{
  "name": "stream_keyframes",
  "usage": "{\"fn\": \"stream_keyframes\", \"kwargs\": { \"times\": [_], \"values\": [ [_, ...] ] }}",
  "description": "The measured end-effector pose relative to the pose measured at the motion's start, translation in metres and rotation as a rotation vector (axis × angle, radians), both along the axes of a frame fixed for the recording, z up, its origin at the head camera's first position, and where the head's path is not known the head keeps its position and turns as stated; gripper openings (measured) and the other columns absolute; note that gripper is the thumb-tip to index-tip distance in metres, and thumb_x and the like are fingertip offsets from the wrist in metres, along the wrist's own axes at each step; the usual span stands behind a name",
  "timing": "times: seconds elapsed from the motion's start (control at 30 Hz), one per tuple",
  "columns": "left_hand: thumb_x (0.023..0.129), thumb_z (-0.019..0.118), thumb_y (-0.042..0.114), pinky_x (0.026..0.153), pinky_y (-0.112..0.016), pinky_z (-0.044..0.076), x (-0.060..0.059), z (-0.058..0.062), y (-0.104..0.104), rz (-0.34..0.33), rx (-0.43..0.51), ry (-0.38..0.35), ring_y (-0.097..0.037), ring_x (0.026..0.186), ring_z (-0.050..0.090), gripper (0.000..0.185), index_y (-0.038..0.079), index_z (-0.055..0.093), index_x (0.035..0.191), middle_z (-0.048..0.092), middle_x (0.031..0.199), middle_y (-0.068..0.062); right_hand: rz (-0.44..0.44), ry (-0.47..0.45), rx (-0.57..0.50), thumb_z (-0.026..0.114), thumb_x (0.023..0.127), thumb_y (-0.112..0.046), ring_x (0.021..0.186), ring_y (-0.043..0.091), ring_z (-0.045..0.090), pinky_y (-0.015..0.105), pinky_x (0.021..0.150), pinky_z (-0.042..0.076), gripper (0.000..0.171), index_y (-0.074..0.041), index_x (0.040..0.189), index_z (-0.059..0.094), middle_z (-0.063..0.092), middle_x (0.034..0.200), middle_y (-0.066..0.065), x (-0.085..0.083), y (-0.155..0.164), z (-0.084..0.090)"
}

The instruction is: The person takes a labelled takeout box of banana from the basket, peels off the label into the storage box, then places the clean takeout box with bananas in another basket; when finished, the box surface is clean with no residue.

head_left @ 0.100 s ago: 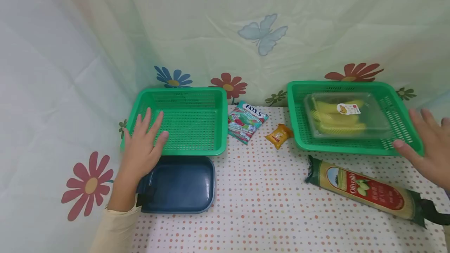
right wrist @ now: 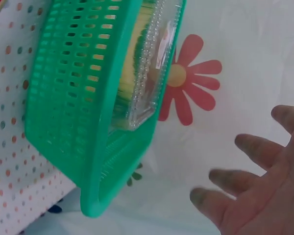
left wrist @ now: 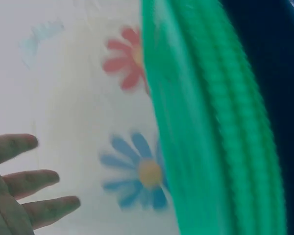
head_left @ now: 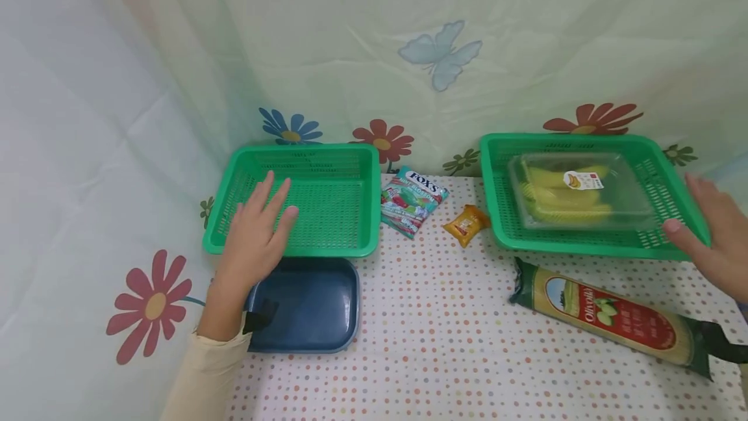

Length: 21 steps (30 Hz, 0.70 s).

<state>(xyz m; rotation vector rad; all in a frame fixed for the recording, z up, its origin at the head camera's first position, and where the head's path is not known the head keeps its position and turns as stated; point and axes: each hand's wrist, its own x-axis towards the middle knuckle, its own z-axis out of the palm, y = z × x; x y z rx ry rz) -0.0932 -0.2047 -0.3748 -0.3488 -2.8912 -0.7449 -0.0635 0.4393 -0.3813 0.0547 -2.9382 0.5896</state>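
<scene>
My left hand (head_left: 248,245), fingers straight and spread, hovers over the near left corner of a green plastic basket (head_left: 374,213) with nothing inside it. Below that hand lies a dark blue tray (head_left: 310,310), partly covered by the wrist. On the far right my right hand (head_left: 721,232) is held with fingers extended beside a second green basket (head_left: 497,232). This basket holds a clear plastic box (head_left: 628,197) of bananas (head_left: 563,197) with a white label. Both palms look bare in the wrist views.
A Fox's candy bag (head_left: 413,200) and a small orange packet (head_left: 467,225) lie between the baskets. An Olivoilà spaghetti pack (head_left: 610,317) rests in front of the right basket. A flower-printed curtain (head_left: 327,51) hangs behind the dotted tablecloth (head_left: 432,343).
My left hand has shifted right, a little further over the basket. My right hand has moved slightly right. The head view has turned a touch, and the objects stay in place.
</scene>
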Motion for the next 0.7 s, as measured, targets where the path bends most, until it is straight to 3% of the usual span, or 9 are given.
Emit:
{"fn": "stream_keyframes", "kwargs": {
  "times": [0.13,0.2,0.23,0.3,0.37,0.43,0.47,0.53,0.7],
  "values": [
    [0.109,0.038,0.048,0.121,-0.063,0.027,-0.012,0.014,0.042,-0.1,0.117,-0.026,-0.032,0.156,0.025,0.058,0.02,0.036,0.16,0.022,0.171,-0.005,-0.028,-0.106,-0.138,0.033,0.112,-0.036,0.149,0.06,-0.005,0.076,0.115,-0.003,0.073,-0.005,0.163,-0.01,-0.005,0.164,0.037,-0.019,0.015,0.0],
    [0.109,0.04,0.047,0.122,-0.06,0.029,-0.019,0.018,0.064,-0.141,0.176,-0.045,-0.03,0.156,0.027,0.057,0.019,0.039,0.159,0.026,0.17,-0.005,-0.054,-0.139,-0.179,0.031,0.112,-0.037,0.152,0.053,-0.012,0.078,0.113,-0.004,0.07,-0.019,0.164,-0.013,-0.013,0.168,0.025,-0.034,0.038,-0.016],
    [0.109,0.041,0.046,0.122,-0.059,0.029,-0.022,0.019,0.075,-0.16,0.205,-0.053,-0.029,0.156,0.028,0.057,0.017,0.04,0.158,0.029,0.169,-0.006,-0.065,-0.166,-0.206,0.03,0.112,-0.036,0.151,0.055,-0.012,0.08,0.112,-0.002,0.07,-0.021,0.164,-0.015,-0.015,0.167,0.026,-0.041,0.046,-0.02],
    [0.109,0.042,0.044,0.121,-0.056,0.032,-0.029,0.019,0.097,-0.191,0.268,-0.079,-0.027,0.154,0.031,0.055,0.015,0.043,0.157,0.035,0.166,-0.007,-0.097,-0.21,-0.244,0.029,0.111,-0.041,0.149,0.059,-0.009,0.083,0.109,0.003,0.068,-0.037,0.16,-0.018,-0.018,0.168,0.023,-0.059,0.078,-0.043],
    [0.109,0.043,0.042,0.121,-0.053,0.035,-0.036,0.018,0.119,-0.219,0.335,-0.113,-0.026,0.152,0.035,0.053,0.014,0.047,0.154,0.041,0.162,-0.008,-0.129,-0.249,-0.286,0.027,0.111,-0.044,0.148,0.062,-0.005,0.083,0.108,0.008,0.068,-0.034,0.16,-0.02,-0.018,0.167,0.026,-0.065,0.077,-0.04],
    [0.109,0.043,0.041,0.118,-0.051,0.039,-0.042,0.014,0.14,-0.238,0.401,-0.167,-0.026,0.148,0.042,0.051,0.014,0.049,0.153,0.046,0.159,-0.008,-0.166,-0.312,-0.31,0.024,0.11,-0.046,0.141,0.07,0.0,0.083,0.105,0.014,0.073,-0.019,0.162,-0.02,-0.018,0.161,0.037,-0.068,0.064,-0.025],
    [0.109,0.043,0.04,0.116,-0.049,0.042,-0.044,0.012,0.15,-0.244,0.438,-0.199,-0.025,0.145,0.047,0.05,0.015,0.05,0.153,0.048,0.157,-0.006,-0.175,-0.324,-0.319,0.023,0.11,-0.049,0.141,0.071,0.002,0.083,0.104,0.018,0.075,-0.017,0.162,-0.02,-0.017,0.161,0.038,-0.069,0.061,-0.023],
    [0.11,0.043,0.04,0.111,-0.047,0.047,-0.049,0.005,0.17,-0.249,0.499,-0.262,-0.024,0.136,0.056,0.049,0.017,0.051,0.152,0.056,0.15,-0.006,-0.185,-0.369,-0.349,0.023,0.11,-0.049,0.14,0.071,0.001,0.083,0.101,0.022,0.081,-0.001,0.158,-0.02,-0.017,0.159,0.041,-0.066,0.038,-0.003],
    [0.109,0.046,0.042,0.088,-0.034,0.06,-0.057,-0.022,0.215,-0.212,0.672,-0.456,-0.023,0.113,0.07,0.047,0.023,0.051,0.152,0.062,0.142,-0.004,-0.184,-0.441,-0.417,0.024,0.108,-0.053,0.138,0.073,0.004,0.083,0.091,0.034,0.085,0.001,0.158,-0.02,-0.017,0.158,0.042,-0.08,0.053,-0.015]
  ]
}}
